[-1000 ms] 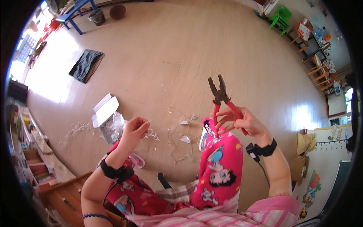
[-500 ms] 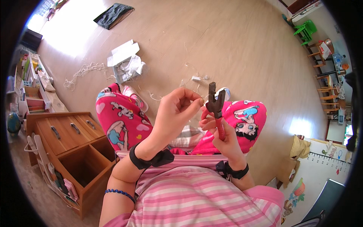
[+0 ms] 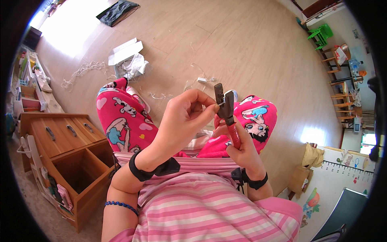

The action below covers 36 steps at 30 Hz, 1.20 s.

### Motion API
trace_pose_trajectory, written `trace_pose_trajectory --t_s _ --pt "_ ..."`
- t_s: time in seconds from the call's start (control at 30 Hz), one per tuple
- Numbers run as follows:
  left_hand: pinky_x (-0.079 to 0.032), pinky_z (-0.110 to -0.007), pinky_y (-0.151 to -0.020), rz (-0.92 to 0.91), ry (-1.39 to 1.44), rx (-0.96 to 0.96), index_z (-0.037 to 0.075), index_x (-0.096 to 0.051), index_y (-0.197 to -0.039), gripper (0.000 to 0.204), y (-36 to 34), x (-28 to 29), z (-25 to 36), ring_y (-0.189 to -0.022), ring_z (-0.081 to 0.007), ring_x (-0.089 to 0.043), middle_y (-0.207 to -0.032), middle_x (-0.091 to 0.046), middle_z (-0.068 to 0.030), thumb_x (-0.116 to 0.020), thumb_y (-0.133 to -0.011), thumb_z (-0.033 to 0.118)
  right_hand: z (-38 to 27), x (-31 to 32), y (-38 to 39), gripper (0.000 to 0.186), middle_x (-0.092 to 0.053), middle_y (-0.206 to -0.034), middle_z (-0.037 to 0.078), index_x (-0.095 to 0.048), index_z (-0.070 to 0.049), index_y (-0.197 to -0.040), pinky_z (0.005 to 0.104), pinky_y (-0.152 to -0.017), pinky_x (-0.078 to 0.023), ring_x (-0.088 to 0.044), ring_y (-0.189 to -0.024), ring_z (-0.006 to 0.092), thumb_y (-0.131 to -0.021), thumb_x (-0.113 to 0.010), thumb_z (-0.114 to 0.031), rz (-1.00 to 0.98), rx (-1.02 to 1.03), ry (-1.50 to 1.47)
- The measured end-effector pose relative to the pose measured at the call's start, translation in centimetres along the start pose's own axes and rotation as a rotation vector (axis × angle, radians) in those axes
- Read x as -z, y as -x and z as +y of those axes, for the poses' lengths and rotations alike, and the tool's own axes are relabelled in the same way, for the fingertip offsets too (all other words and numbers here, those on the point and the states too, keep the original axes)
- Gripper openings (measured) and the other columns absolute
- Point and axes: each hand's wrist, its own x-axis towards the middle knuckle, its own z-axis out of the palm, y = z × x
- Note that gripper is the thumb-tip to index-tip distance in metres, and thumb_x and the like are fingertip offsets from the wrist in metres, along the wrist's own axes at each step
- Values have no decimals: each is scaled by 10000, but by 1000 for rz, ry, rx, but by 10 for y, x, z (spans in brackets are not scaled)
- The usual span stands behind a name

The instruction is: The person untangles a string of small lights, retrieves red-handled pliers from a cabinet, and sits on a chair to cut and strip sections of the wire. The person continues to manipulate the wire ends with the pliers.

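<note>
My right hand (image 3: 243,142) is wrapped round the red handles of dark-jawed pliers (image 3: 228,109), held above my lap with the jaws pointing up and apart. My left hand (image 3: 186,115) is closed in a pinch beside them, thumb and forefinger pressed together at the jaws. A thin pale wire end (image 3: 222,104) shows between those fingertips and the pliers' jaws; the rest of it is hidden by my fingers. Both hands are above my pink patterned trousers (image 3: 125,121).
On the floor ahead lie an opened white box (image 3: 125,53) with plastic wrapping, tangled white cord (image 3: 82,72), a small white block (image 3: 202,80) and loose wires. A wooden cabinet (image 3: 66,133) stands at my left. Chairs, including a green one (image 3: 321,35), line the right side.
The pliers have shifted slightly left and the left fingertips now meet their jaws, with the pale wire end between them. The whole view has moved a little.
</note>
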Motion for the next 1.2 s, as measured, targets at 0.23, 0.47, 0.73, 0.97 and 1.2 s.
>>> trace_pose_trajectory --t_s 0.23,0.47,0.73,0.97,1.2 --pt "-451 -193 -577 13 -99 2 -68 -577 -873 115 -1 3 5 -679 -42 -566 -755 -639 -61 -624 -871 37 -1 1 -8 682 -487 -1192 108 -439 20 -1272 268 -865 -430 -565 -1035 168 -619 -322 179 -36 -10 -12" --pt "-486 -225 -598 10 -131 22 -71 -581 -858 130 1 6 9 -678 -66 -590 -746 -643 -80 -640 -859 45 -1 0 -9 619 -494 -1164 94 -480 18 -1202 241 -756 -415 -544 -973 148 -620 -339 173 -36 -45 -7" --pt "-466 -221 -577 3 -155 13 -70 -593 -862 128 0 7 6 -656 -60 -566 -740 -641 -77 -650 -855 44 -6 -3 -6 524 -536 -1024 90 -501 2 -1111 295 -852 -423 -532 -937 206 -625 -382 158 45 -116 72" --pt "-418 -204 -576 -68 -234 9 -46 -575 -877 136 0 10 7 -657 -46 -500 -744 -593 -27 -659 -865 59 -12 -6 -7 401 -578 -921 83 -501 -1 -1098 296 -839 -445 -563 -887 192 -730 -428 141 75 -148 45" --pt "-409 -290 -548 -136 -366 -123 -11 -530 -853 186 3 9 3 -626 -160 -510 -695 -555 -84 -676 -838 103 -15 -6 1 288 -570 -934 79 -480 2 -1126 271 -833 -443 -554 -904 139 -852 -456 87 11 -227 -7"
